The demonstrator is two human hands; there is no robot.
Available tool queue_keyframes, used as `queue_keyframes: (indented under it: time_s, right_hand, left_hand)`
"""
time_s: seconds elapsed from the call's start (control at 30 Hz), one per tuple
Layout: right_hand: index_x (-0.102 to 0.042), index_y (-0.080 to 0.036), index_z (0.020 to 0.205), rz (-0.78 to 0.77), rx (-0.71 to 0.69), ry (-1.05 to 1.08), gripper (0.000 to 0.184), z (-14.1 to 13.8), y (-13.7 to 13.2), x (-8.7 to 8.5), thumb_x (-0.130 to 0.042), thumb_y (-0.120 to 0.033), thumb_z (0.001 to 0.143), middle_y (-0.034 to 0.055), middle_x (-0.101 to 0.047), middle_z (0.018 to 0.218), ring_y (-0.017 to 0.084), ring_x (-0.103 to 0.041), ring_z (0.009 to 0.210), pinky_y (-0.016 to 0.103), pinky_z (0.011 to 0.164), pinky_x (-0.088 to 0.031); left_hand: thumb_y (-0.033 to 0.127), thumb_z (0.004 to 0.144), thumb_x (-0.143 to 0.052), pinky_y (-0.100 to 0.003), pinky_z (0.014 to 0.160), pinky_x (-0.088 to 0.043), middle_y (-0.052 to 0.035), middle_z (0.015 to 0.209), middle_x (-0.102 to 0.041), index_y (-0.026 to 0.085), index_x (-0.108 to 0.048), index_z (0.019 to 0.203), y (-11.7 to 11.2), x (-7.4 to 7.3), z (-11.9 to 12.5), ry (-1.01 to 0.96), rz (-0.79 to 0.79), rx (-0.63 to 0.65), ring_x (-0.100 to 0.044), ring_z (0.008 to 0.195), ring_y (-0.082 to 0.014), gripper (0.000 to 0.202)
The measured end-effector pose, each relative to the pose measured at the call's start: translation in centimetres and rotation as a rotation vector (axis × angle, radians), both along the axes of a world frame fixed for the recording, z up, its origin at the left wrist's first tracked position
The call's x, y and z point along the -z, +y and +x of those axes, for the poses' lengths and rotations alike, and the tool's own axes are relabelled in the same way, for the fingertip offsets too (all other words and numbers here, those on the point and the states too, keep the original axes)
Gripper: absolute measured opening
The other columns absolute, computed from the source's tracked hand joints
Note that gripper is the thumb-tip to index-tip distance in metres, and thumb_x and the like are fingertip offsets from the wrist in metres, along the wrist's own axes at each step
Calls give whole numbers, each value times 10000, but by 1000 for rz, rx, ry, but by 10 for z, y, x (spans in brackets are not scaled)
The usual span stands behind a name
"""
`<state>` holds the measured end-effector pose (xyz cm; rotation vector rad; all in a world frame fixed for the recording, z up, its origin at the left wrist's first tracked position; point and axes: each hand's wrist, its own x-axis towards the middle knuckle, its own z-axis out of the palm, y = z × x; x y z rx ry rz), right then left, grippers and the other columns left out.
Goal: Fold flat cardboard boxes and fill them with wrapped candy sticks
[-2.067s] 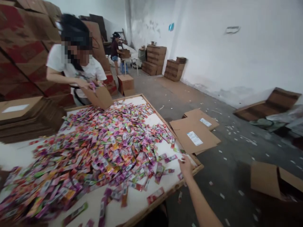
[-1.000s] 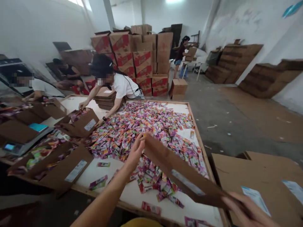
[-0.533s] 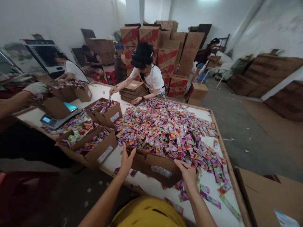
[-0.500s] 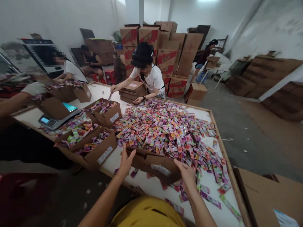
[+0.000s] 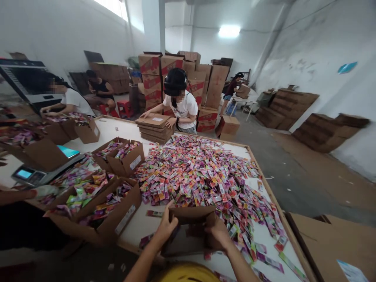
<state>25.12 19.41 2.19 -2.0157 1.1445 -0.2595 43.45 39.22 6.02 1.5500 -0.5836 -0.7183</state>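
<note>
Two hands, one cardboard box, one scale, four co-workers.

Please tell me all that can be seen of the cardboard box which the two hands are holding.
The cardboard box is plain brown and open at the top, its far flap upright. It seems to rest on the white table near its front edge, touching the heap of colourful packets. The left hand grips its left side, the right hand its right side.

Weighing scale, stacked cartons
</note>
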Motion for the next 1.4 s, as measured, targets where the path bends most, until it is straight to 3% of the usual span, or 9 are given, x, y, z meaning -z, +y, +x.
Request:
queue_keyframes:
  time_s: [0.1, 0.23, 0.4, 0.5, 0.7, 0.83, 0.97, 1.13, 1.4]
  right_hand:
    - [-630, -120, 1140, -8, 38, -57, 636, -6, 6, 9, -707, -248, 522, 163, -685, 1133, 310, -659, 1070, 384, 990, -484]
    - [-569, -113, 1270, -103, 106, -198, 802, -17, 0, 1, -692, -431, 544, 202, -570, 1321, 366, -525, 1274, 442, 1097, -406]
    - [-596, -282, 1334, -116, -401, -215, 720, -50, -23, -37, -682, -603, 695, 101, -528, 1431, 347, -441, 1361, 484, 1144, -349]
    - [-600, -317, 1337, -143, -602, 45, 837, -70, -16, -57, -778, -649, 590, 117, -542, 1424, 405, -440, 1350, 531, 1126, -359]
    - [-600, -253, 1341, -139, -584, 127, 665, -54, 9, -87, -594, -659, 814, 128, -556, 1403, 325, -482, 1319, 465, 1125, -357]
    - [-654, -214, 1273, -140, -639, 98, 614, -38, 2, -96, -610, -635, 828, 122, -640, 1271, 301, -543, 1217, 428, 1066, -396]
    - [-687, -219, 1213, -167, -700, 150, 500, -31, 3, -100, -679, -534, 825, 94, -680, 1157, 273, -573, 1118, 399, 986, -423]
    - [-705, -228, 1102, -285, -630, 166, 264, -22, 15, -91, -685, -322, 856, 59, -680, 1095, 246, -532, 1080, 373, 967, -394]
    - [-624, -212, 965, -503, -507, 207, 153, -5, 43, -54, -575, -135, 842, 45, -629, 1017, 245, -488, 1052, 404, 943, -338]
  left_hand:
    - [549, 801, -570, -398, 1098, -389, -63, 1255, -654, 265, -584, 1283, 12, 9, 7, 175, -55, 190, -550, 1248, -283, 560]
    - [306, 642, -700, -361, 810, -509, -30, 851, -686, 225, -662, 942, 12, 35, 2, 37, -10, 89, -631, 863, -250, 313]
    - [230, 643, -636, -332, 783, -489, -40, 786, -654, 164, -676, 845, 3, 54, 3, -155, -65, -21, -605, 818, -213, 216]
    - [261, 697, -664, -379, 939, -473, -119, 1103, -678, 170, -739, 1033, 17, 45, 10, -340, -61, 99, -619, 1040, -252, 356]
    - [346, 881, -492, -517, 1197, -197, -71, 1559, -393, 271, -610, 1323, 41, -8, 27, -444, 275, 558, -255, 1474, -288, 463]
    - [607, 799, -615, -660, 1162, -119, -153, 1476, -436, 222, -663, 1194, 20, -42, 10, -703, 505, 596, -246, 1449, -394, 553]
    - [581, 779, -669, -671, 1137, -144, -171, 1276, -517, 180, -716, 899, -4, -59, -13, -863, 654, 655, -442, 1304, -378, 422]
    - [593, 739, -707, -666, 1145, -141, -170, 1426, -434, 251, -636, 1198, -1, -57, -9, -825, 607, 877, -282, 1427, -417, 577]
    - [272, 900, -571, -665, 1132, -199, -204, 1407, -489, 187, -643, 1021, -10, -11, -48, -1286, 592, 482, -383, 1391, -372, 165]
